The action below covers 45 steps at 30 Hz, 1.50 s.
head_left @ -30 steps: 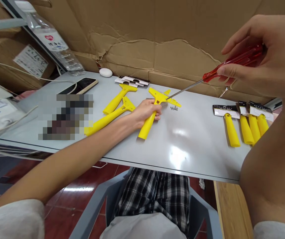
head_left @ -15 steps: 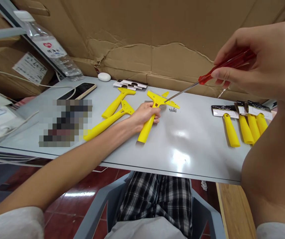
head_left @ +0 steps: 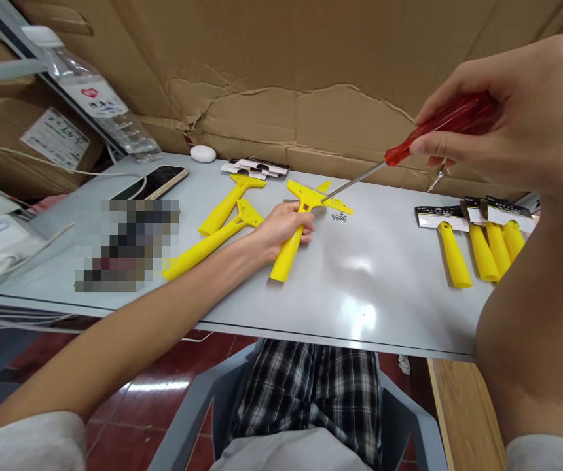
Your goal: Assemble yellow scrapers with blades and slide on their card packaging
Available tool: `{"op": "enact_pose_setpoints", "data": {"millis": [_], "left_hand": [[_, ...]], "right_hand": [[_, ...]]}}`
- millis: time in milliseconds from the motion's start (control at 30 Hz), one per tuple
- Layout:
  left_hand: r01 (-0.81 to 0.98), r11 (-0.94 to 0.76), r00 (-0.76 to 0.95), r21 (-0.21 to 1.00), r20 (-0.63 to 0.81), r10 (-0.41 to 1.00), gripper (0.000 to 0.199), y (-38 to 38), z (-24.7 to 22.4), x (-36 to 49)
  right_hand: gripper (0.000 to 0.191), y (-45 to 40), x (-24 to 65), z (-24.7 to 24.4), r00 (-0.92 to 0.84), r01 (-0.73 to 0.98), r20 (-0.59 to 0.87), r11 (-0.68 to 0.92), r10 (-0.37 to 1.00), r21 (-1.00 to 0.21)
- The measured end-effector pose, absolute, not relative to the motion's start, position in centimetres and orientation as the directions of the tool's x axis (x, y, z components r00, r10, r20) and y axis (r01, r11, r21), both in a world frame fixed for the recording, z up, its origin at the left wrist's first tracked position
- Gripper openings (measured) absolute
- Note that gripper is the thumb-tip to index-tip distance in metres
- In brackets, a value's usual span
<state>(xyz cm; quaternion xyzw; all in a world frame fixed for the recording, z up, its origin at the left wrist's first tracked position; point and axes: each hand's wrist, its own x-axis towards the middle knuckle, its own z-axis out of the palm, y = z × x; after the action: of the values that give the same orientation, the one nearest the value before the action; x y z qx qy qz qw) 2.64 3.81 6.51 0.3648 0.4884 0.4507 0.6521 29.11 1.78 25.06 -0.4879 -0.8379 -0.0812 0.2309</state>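
Grey tabletop (head_left: 380, 307) before torn cardboard (head_left: 281, 65) carries seven yellow plastic scrapers (head_left: 227, 209). The left hand (head_left: 281, 229) wraps around the handle of one scraper (head_left: 286, 255), with two loose scrapers (head_left: 227, 209) left of it and four packaged scrapers (head_left: 482, 252) well right. The right hand (head_left: 472, 124) pinches a red-handled screwdriver (head_left: 441, 127) between thumb and fingers, its tip at that scraper's head, just beside a few small screws (head_left: 339, 216).

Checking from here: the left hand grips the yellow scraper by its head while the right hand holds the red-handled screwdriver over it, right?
No: the head view shows the left hand gripping the yellow scraper by its handle, just below the head, not by the head. The right hand does hold the red-handled screwdriver over it.
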Motion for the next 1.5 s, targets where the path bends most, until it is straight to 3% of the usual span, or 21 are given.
{"op": "enact_pose_setpoints", "data": {"millis": [100, 267, 467, 567, 767, 1033, 1133, 1267, 1500], "left_hand": [[-0.234, 0.327, 0.121, 0.916, -0.306, 0.944, 0.031, 3.86, 6.51, 2.63], [-0.235, 0.325, 0.116, 0.916, -0.305, 0.945, 0.029, 3.97, 6.47, 2.63], [-0.221, 0.315, 0.12, 0.923, -0.295, 0.948, 0.028, 3.87, 6.44, 2.63], [-0.223, 0.316, 0.123, 0.922, -0.295, 0.948, 0.03, 3.87, 6.44, 2.61], [-0.223, 0.319, 0.123, 0.921, -0.298, 0.947, 0.03, 3.88, 6.55, 2.63], [-0.229, 0.319, 0.112, 0.92, -0.301, 0.947, 0.029, 3.93, 6.36, 2.64], [-0.236, 0.316, 0.108, 0.919, -0.299, 0.948, 0.031, 3.94, 6.34, 2.65], [-0.244, 0.314, 0.116, 0.917, -0.294, 0.949, 0.03, 3.9, 6.44, 2.66], [-0.237, 0.319, 0.109, 0.918, -0.301, 0.947, 0.03, 3.88, 6.46, 2.71]], "right_hand": [[0.008, 1.55, 28.75, 25.03, -0.427, 0.853, 0.416, 0.511, 0.803, -0.11], [0.037, 1.55, 28.99, 25.04, -0.487, 0.792, 0.372, 0.579, 0.79, -0.193], [0.02, 1.27, 28.45, 25.11, -0.444, 0.833, 0.464, 0.544, 0.767, -0.102], [0.014, 1.2, 28.21, 24.92, -0.46, 0.825, 0.442, 0.555, 0.77, -0.108], [0.039, 1.53, 28.82, 24.88, -0.471, 0.798, 0.404, 0.575, 0.784, -0.184], [0.007, 0.87, 28.46, 25.06, -0.42, 0.874, 0.443, 0.484, 0.792, -0.035], [0.014, 1.03, 28.65, 25.02, -0.424, 0.875, 0.404, 0.482, 0.81, -0.046], [0.037, 1.16, 29.03, 25.03, -0.468, 0.825, 0.375, 0.547, 0.801, -0.139], [0.006, 1.05, 28.55, 25.0, -0.47, 0.838, 0.4, 0.54, 0.786, -0.075]]}}
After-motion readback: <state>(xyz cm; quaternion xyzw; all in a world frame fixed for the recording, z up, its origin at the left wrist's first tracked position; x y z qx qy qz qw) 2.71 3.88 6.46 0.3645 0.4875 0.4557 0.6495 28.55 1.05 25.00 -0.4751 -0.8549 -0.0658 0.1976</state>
